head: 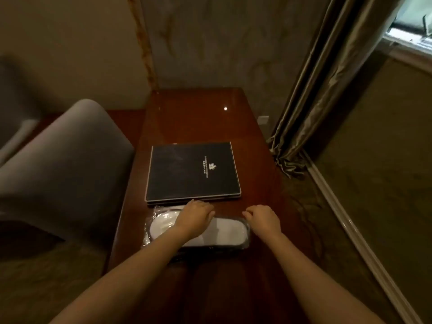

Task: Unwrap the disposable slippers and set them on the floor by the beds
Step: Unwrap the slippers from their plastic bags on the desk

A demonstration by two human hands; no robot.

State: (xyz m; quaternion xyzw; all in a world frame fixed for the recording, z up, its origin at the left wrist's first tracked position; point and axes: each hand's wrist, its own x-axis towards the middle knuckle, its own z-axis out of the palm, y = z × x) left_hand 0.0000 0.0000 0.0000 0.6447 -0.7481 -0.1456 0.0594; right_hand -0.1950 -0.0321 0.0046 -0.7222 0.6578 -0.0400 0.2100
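White disposable slippers (229,231) lie in clear plastic wrap on the near part of a dark wooden table (198,118). A second wrapped slipper (161,222) shows at the left, partly under my forearm. My left hand (195,215) rests palm down on top of the wrapped slippers, fingers curled over the far edge. My right hand (263,218) hovers at the right end of the package with fingers bent and slightly apart; whether it touches the wrap is unclear.
A black folder (192,170) with a small crest lies just beyond the slippers. A grey upholstered chair (63,160) stands at the table's left. Curtains (311,94) hang at the right, with carpet and a baseboard beneath.
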